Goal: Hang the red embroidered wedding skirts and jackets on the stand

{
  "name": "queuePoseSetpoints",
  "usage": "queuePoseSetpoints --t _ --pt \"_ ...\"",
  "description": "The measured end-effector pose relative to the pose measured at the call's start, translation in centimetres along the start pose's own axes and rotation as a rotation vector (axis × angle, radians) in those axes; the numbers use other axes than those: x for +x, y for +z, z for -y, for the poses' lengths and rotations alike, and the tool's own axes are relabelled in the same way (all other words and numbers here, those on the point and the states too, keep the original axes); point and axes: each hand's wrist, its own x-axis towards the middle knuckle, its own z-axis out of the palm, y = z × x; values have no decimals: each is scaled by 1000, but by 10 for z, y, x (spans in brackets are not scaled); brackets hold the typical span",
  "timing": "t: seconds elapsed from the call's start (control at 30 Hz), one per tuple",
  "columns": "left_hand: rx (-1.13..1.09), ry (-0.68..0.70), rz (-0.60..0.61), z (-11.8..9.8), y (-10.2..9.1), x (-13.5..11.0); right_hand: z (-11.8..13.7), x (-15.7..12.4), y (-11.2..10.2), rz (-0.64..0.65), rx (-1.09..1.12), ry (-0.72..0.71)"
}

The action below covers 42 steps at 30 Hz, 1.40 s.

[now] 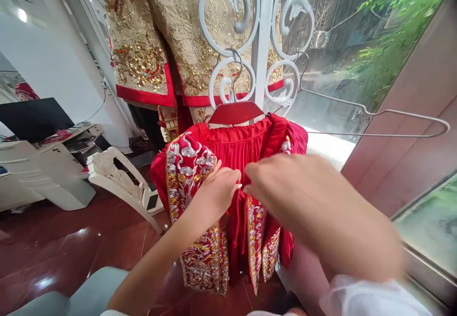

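Observation:
A red pleated skirt [233, 147] with silver and gold embroidered panels [189, 168] hangs by its waistband from a red hanger [235, 112]. In front of the pleats, my left hand [222, 188] is closed, fingers pinched on a red fabric tie. Close to its right, my right hand [273, 178] is also closed, slightly blurred, and appears to grip the tie's other part; its fingertips are mostly hidden. Below the hands, red tie ends [236, 228] dangle over the skirt. More narrow embroidered panels [255, 240] hang beneath my right forearm.
The hanger hooks onto a white scrollwork metal grille [262, 35] by the window. Behind hangs a gold beaded garment [196, 35] with red trim. A bare wire hanger [371, 111] sticks out rightward. At left stand a white chair [117, 178] and a desk [53, 178] with a monitor [37, 118].

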Motion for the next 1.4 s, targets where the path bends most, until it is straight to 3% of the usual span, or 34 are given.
queuePoseSetpoints --t 0.07,0.13,0.2,0.23,0.3,0.37,0.47,0.5,0.53,0.57,0.6,0.7,0.73,0.77,0.8,0.9,0.93,1.07,1.13,1.2,1.27,1.33,1.4 --pt "35 42 45 -4 -14 4 -9 38 -14 325 -775 -164" --pt "98 125 72 -10 -28 5 -21 68 -33 703 -1386 -182" --pt "180 239 73 -17 -40 6 -34 85 -52 889 -1678 -202" --pt "208 293 59 -19 -45 7 -38 88 -59 916 -1734 -250" --pt "214 375 15 -18 -56 12 -40 87 -66 832 -1733 -447" --pt "170 378 -113 -11 -70 23 -30 84 -61 630 -1612 -736" --pt "57 213 -524 6 -97 50 -8 88 -38 41 -1234 -1251" --pt "-13 159 -626 12 -106 59 -3 91 -28 -110 -1113 -1376" --pt "-113 140 -653 18 -112 66 0 94 -20 -179 -1044 -1448" --pt "-222 148 -599 22 -117 70 1 97 -14 -141 -1042 -1458" --pt "-317 175 -464 26 -119 71 -1 98 -10 1 -1093 -1406" --pt "-370 251 101 35 -115 60 -21 96 -15 545 -1355 -1019" --pt "-328 252 216 40 -112 54 -30 94 -20 633 -1441 -898" --pt "-289 237 249 45 -110 48 -39 91 -26 661 -1520 -809" --pt "-265 205 202 51 -109 43 -47 90 -33 644 -1581 -752" --pt "-221 42 -92 73 -112 38 -62 87 -45 509 -1570 -724" --pt "-202 -21 -105 79 -113 39 -64 87 -45 461 -1512 -749" --pt "-238 -115 153 94 -108 41 -62 92 -30 251 -1230 -837" --pt "-306 -53 154 95 -103 41 -59 97 -15 189 -1252 -756" --pt "-324 15 96 96 -99 40 -60 101 -1 230 -1441 -617" --pt "-285 51 34 96 -96 40 -64 106 9 350 -1647 -501" --pt "-228 53 -25 96 -92 40 -71 109 12 460 -1772 -451" --pt "-194 39 -95 95 -88 40 -79 112 9 486 -1840 -451"
